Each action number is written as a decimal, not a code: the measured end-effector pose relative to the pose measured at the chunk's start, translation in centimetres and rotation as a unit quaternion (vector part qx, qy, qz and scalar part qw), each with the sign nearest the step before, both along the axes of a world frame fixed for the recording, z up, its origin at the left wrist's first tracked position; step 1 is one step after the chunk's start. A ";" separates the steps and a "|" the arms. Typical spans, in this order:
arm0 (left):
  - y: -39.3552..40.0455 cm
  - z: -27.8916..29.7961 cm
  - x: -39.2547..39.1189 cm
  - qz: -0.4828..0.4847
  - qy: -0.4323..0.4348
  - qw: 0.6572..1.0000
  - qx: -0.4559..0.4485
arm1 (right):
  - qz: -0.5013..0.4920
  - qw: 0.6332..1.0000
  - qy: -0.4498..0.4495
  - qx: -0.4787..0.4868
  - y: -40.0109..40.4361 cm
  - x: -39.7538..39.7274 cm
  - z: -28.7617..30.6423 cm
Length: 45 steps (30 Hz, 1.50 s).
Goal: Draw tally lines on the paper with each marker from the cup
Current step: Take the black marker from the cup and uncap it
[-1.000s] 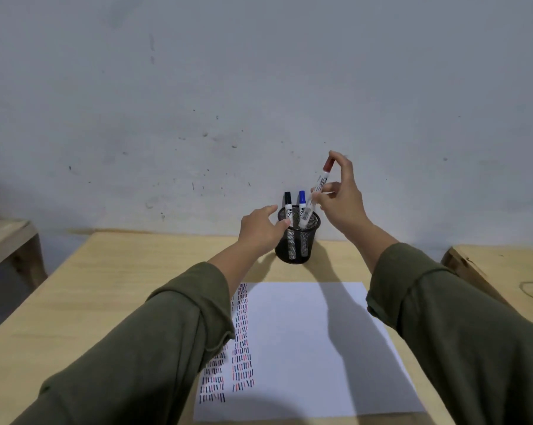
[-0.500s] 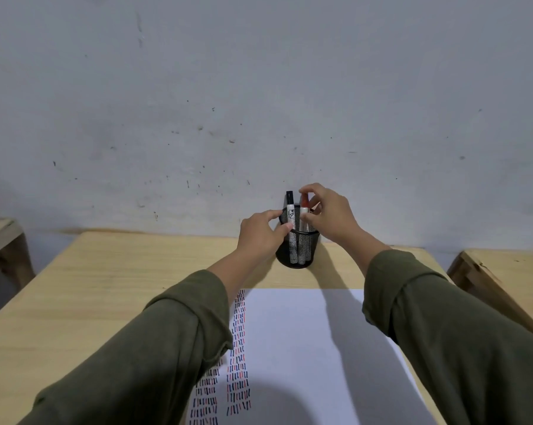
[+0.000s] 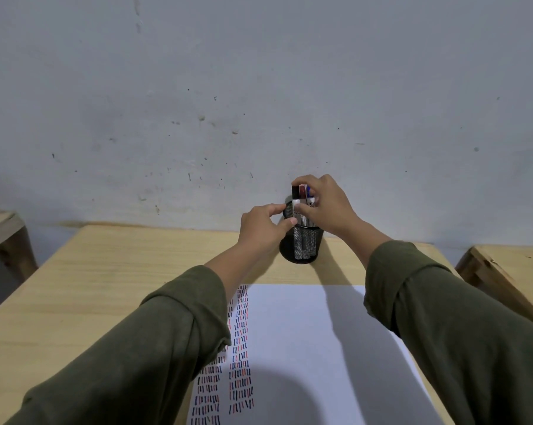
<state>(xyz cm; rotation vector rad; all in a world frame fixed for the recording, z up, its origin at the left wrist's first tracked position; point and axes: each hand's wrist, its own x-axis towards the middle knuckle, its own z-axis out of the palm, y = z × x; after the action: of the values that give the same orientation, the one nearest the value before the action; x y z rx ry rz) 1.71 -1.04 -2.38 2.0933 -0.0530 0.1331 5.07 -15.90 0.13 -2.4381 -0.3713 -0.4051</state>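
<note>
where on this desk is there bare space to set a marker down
Bare wood lies left of the paper, out to the table edge, and in the strip between the paper's far edge and the mesh cup. The paper's right part is unmarked. It is crowded at the cup, where the left hand and right hand meet.

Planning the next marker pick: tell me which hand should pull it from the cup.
Right. The right hand is already curled over the marker caps above the cup's rim, with its fingers among them. The left hand grips the cup's side and rim, likely steadying it, so it is better left there.
</note>
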 end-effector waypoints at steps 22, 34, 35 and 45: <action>2.0 6.2 -7.4 0.008 -0.036 0.981 -0.190 | 0.068 0.921 0.075 0.376 2.3 -10.8 5.6; 3.5 5.1 -15.6 0.057 0.006 0.944 -0.325 | 0.143 0.896 0.196 0.373 3.3 -21.3 3.2; 3.8 5.1 -16.0 0.089 0.011 0.937 -0.337 | 0.151 0.892 0.209 0.371 3.1 -22.0 3.2; 4.1 4.4 -19.5 0.117 0.057 0.913 -0.388 | 0.167 0.797 0.181 0.552 4.2 -25.1 2.5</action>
<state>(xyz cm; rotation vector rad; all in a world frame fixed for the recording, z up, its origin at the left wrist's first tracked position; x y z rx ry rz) -17.84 3.07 2.01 1.2983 0.2828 0.1460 -20.04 -11.70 2.65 -1.2119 -0.2665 0.0434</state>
